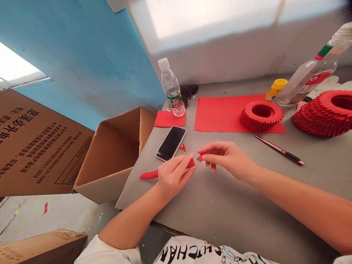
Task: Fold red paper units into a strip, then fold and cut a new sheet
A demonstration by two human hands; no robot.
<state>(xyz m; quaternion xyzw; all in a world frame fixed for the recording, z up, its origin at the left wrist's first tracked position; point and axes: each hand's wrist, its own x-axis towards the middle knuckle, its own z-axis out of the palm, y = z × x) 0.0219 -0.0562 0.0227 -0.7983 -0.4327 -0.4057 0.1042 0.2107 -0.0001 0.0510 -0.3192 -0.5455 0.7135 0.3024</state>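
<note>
My left hand [173, 172] is closed round a chain of folded red paper pieces [150, 175]; the chain's tail sticks out to the left over the grey table [220, 205] and its tip shows at my fingertips. My right hand [225, 157] pinches a small red folded paper piece [200, 158] just right of that tip, the two nearly touching. Another loose red piece [182, 147] lies beside a black smartphone [171, 143] just behind my left hand.
Behind lie a red paper sheet [220, 113] bearing a red folded-paper ring [261, 116], a larger red ring [327, 113], a small red square [168, 119], a water bottle [172, 88], a clear bottle [310, 75], a yellow glue stick [275, 89] and a utility knife [280, 150]. Open cardboard boxes [110, 157] stand left.
</note>
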